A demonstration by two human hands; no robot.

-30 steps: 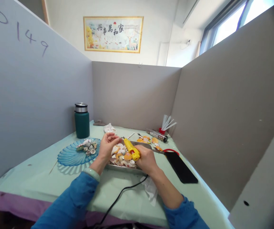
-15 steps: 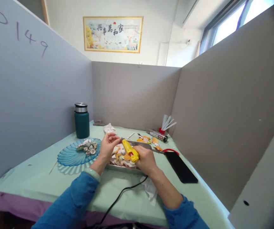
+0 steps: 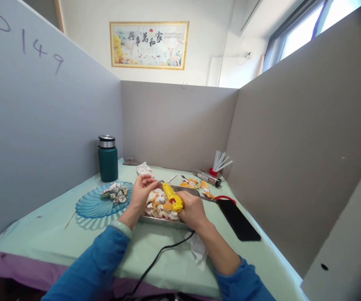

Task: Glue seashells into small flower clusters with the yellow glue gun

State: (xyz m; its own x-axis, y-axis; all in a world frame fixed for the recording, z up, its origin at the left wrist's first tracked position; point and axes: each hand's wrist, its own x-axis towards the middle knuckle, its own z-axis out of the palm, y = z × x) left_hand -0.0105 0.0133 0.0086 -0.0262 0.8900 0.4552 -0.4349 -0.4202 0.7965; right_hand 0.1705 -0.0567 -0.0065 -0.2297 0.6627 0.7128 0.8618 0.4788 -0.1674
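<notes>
My right hand (image 3: 192, 209) is wrapped round a yellow hot glue gun (image 3: 172, 197), its nozzle pointing up and left. Close to that nozzle, my left hand (image 3: 142, 191) is pinched on something small and thin that I cannot make out. Beneath both hands lies a metal tray (image 3: 164, 223) full of seashells (image 3: 158, 209), partly hidden by the hands and the gun. A black cord (image 3: 160, 252) runs over the cloth below the right hand.
At left are a blue scalloped plate (image 3: 88, 205) with a shell cluster (image 3: 117, 193) and a green bottle (image 3: 108, 164). At right lie a black phone (image 3: 238, 220), red-handled scissors (image 3: 226, 197) and a clear tube (image 3: 208, 177). Glue sticks (image 3: 220, 161) stand behind; crumpled tissue (image 3: 197, 250) lies in front.
The glue gun's nozzle has shifted slightly to the right, away from the left fingertips. The left hand has barely moved.
</notes>
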